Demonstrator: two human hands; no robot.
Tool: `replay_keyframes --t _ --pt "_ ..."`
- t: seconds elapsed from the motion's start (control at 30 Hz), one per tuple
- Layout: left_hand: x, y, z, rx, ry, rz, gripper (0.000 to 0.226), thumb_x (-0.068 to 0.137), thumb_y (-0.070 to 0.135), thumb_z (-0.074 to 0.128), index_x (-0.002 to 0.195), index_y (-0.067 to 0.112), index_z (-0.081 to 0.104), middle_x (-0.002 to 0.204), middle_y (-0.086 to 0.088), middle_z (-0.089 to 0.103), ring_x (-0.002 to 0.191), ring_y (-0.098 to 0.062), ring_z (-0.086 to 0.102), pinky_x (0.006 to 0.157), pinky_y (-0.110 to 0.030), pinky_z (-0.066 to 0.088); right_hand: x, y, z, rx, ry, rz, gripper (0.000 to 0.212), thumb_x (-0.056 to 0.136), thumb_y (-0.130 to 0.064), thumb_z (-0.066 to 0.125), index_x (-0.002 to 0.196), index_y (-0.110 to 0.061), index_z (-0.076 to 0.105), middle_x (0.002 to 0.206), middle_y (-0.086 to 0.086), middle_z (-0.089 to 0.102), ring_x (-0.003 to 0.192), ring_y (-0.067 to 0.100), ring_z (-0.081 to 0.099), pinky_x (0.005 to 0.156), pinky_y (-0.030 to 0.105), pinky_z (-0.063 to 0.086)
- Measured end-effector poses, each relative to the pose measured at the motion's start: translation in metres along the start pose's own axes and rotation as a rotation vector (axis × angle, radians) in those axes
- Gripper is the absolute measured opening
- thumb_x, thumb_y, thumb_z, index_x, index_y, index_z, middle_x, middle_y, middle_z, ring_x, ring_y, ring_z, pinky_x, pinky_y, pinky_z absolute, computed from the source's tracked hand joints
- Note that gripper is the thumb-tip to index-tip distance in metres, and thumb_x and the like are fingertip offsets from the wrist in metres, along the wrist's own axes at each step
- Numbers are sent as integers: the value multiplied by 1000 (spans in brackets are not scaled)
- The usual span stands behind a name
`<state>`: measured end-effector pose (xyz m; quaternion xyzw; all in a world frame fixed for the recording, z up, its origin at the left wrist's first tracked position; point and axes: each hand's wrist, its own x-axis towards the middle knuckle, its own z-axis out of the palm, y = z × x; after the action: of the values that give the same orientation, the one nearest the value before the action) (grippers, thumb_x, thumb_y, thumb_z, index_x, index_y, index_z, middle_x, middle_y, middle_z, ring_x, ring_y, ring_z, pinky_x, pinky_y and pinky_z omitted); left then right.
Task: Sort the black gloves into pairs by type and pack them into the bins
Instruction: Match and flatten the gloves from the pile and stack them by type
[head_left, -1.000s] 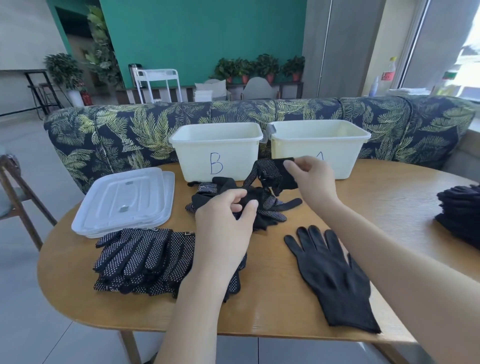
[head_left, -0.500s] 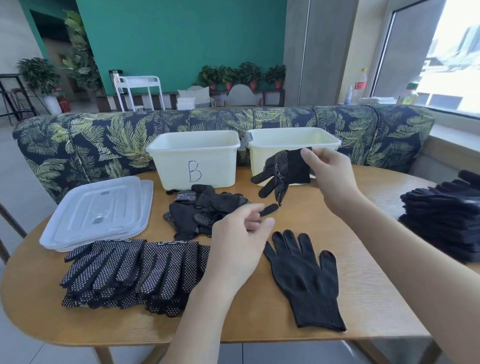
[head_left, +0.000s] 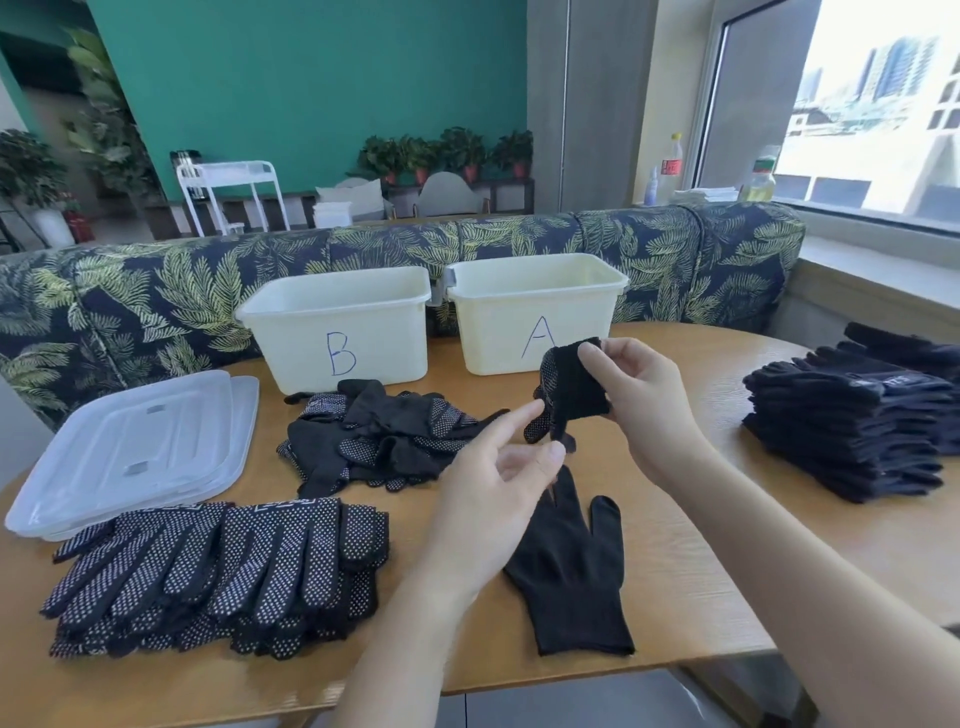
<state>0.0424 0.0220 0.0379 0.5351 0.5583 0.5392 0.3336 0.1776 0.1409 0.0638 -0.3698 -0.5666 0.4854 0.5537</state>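
1. Two clear lids lie stacked at the table's far left edge, flat, one offset on the other.
2. Dotted stack: black gloves with white grip dots, laid flat at front left just in front of the lids, fingers pointing toward the lids.
3. Bin B: cream tub at the back, marked "B" in blue. Nothing shows above its rim; the floor of the bin is hidden.
4. Loose heap: mixed dotted and plain black gloves, unsorted, directly in front of bin B and nearly touching its base.
5. Left hand: raised above the table centre, palm turned inward, fingers extended and relaxed, holding nothing. The index fingertip reaches the dangling fingers of the held glove; whether it touches them cannot be told.
6. Held glove: one dotted glove, off the table, hanging in front of bin A with the cuff uppermost and the fingers down.
7. Plain glove: single black glove without dots, flat on the table at front centre, cuff toward the near edge, partly covered by the left hand.
8. Bin A: cream tub marked "A", just beside bin B on its right. Contents not visible.
9. Right hand: pinches the held glove at the cuff between thumb and fingers.
10. Plain stack: folded dark gloves piled at the table's right side, well apart from the bins.
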Motion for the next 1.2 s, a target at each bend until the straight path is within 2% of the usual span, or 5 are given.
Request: replay_keyframes --t 0.13,0.37,0.57,0.97,1.2 --pt "2 5 6 75 117 120 39 95 37 69 133 44 62 98 18 69 96 2 63 84 -7 42 1 -13 -7 -24 -26 -79 5 98 -17 66 95 -14 69 84 2 76 74 14 68 75 37 56" --pt "10 -6 14 2 80 140 54 92 61 61 143 59 43 103 12 75 101 -8 71 99 -41 54 -19 -10 -13 -85 -177 -111 6 89 -12 76 94 -15 75 89 3 79 79 8 70 76 18 53" --pt "8 -6 18 -204 83 -46 64 88 66 42 125 22 69 98 -6 79 93 -20 76 87 -37 61 -48 2 -17 -75 -369 -68 10 87 -13 75 90 -21 81 94 4 79 90 16 74 85 31 59" --pt "-5 -21 16 -128 188 -77 20 91 14 73 103 29 80 103 8 78 104 -11 72 100 -44 55 -95 30 -38 -236 -85 7 15 96 -41 63 93 -32 74 73 -6 72 65 3 62 68 20 51" --pt "-14 -23 24 -249 242 -60 27 94 1 68 109 21 75 99 -4 79 93 -19 76 66 -27 60 -90 32 -33 -188 -179 106 32 96 -49 60 124 -35 61 72 4 73 62 19 68 65 33 57"
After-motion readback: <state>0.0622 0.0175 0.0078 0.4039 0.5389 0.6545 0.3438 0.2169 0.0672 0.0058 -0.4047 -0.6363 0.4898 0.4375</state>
